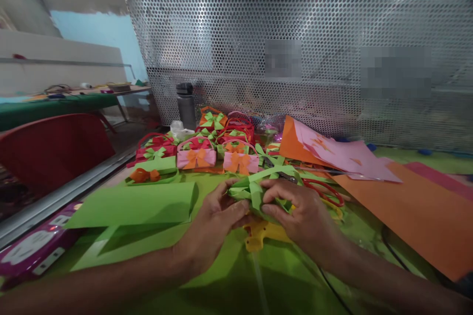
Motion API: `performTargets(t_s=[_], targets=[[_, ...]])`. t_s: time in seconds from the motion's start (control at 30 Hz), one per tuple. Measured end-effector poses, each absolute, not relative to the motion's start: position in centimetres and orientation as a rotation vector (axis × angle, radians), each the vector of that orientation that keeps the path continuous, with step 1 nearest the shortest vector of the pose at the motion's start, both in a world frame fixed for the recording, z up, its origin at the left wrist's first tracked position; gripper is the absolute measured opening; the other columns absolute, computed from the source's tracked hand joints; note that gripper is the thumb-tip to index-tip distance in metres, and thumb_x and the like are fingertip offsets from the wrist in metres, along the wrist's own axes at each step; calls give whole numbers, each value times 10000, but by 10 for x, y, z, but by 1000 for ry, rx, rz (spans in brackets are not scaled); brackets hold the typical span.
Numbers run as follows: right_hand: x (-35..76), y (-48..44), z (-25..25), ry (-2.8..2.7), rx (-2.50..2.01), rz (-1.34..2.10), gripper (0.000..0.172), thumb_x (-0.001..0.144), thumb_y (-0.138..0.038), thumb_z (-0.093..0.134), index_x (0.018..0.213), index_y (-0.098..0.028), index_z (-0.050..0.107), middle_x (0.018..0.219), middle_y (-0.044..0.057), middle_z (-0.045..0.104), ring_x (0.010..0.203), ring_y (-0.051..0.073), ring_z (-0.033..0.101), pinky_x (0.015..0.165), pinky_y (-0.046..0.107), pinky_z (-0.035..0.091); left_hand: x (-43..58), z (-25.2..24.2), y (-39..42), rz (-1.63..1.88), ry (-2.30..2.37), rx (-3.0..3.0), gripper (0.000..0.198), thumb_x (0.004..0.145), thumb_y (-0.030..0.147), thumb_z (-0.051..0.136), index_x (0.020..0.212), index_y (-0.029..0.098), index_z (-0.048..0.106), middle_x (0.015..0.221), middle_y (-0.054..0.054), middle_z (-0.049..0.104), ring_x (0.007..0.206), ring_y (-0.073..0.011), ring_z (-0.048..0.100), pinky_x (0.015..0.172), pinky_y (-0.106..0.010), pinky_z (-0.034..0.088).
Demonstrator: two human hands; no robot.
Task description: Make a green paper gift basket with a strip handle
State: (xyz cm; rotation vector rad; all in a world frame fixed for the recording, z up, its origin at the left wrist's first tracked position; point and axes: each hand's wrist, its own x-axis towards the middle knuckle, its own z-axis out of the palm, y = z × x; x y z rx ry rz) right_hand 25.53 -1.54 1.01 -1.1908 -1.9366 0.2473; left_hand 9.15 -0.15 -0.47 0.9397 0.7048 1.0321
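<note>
Between my two hands is a green bow of folded strips, with a strip wrapped over its middle. My left hand pinches the bow's left loop between thumb and fingers. On the other side, my right hand grips its right part with thumb and bent fingers. Just below them lies a yellow glue gun, partly covered by my right hand. Scissors or pliers with dark handles rest behind the right hand among green strips. A curved green sheet lies left of my left hand.
Small bags with bows, among them a pink bag, stand in rows behind my hands. A dark bottle is beyond them. Orange sheets and pink sheets lie at right. A purple power strip sits at left, before a perforated metal screen.
</note>
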Motion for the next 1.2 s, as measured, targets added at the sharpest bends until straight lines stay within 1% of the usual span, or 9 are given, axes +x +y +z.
performTargets(t_s=[0.1,0.23,0.43,0.63,0.83,0.9,1.0,1.07,1.2], targets=[[254,-16,11,-1916,-1243,176,117,706,-83,546,697,-199,542,803,16,673,739,165,629,633,267,466,91,-4,-3,1017,714,970,364,765,167,630,1104,196,502,800,-11,597,768,-137,593,792,-338,501],[254,-17,10,-1924,-1320,102,170,697,-90,525,823,-202,539,747,3,661,664,164,612,595,270,449,91,-3,-4,985,724,1035,353,777,195,620,1110,204,501,879,-32,602,824,-159,587,796,-333,486],[256,-16,6,-1891,-1303,187,195,730,-88,515,887,-200,540,814,10,672,705,161,619,635,269,452,90,-4,-3,968,741,1087,401,770,210,624,1139,194,467,865,-35,600,815,-167,583,744,-300,479],[257,-16,5,-1888,-1275,185,170,759,-82,518,880,-197,551,809,2,668,728,146,620,642,240,446,91,-3,-1,938,701,1122,365,774,181,613,1106,174,462,953,-57,602,871,-180,570,795,-339,473],[260,-12,4,-1822,-1151,90,237,755,-71,534,957,-194,536,851,-1,675,762,116,629,692,199,467,88,-1,3,966,872,1081,476,729,164,653,1135,212,408,930,-43,609,851,-179,590,730,-308,479],[262,-10,5,-1798,-1129,60,241,762,-79,533,973,-195,533,865,4,674,787,117,631,708,197,472,86,0,4,984,989,1083,383,721,181,660,1043,196,452,940,-44,601,862,-175,580,688,-279,473],[265,-8,5,-1752,-1130,8,228,773,-109,543,983,-199,532,878,9,670,803,121,630,718,204,477,83,0,5,970,1025,1170,159,747,232,635,835,157,526,818,-34,616,748,-137,568,595,-229,435],[265,-7,6,-1726,-1131,-21,221,778,-122,549,982,-204,533,879,6,668,802,117,628,722,202,475,84,-1,5,937,946,1181,156,757,266,631,835,146,568,754,-33,630,686,-122,563,567,-218,415],[263,-8,6,-1726,-1082,-59,221,767,-98,551,962,-202,535,865,1,662,800,110,620,722,186,464,90,-2,5,945,830,1010,292,707,257,689,966,163,591,762,-40,656,650,-121,577,546,-223,424]])
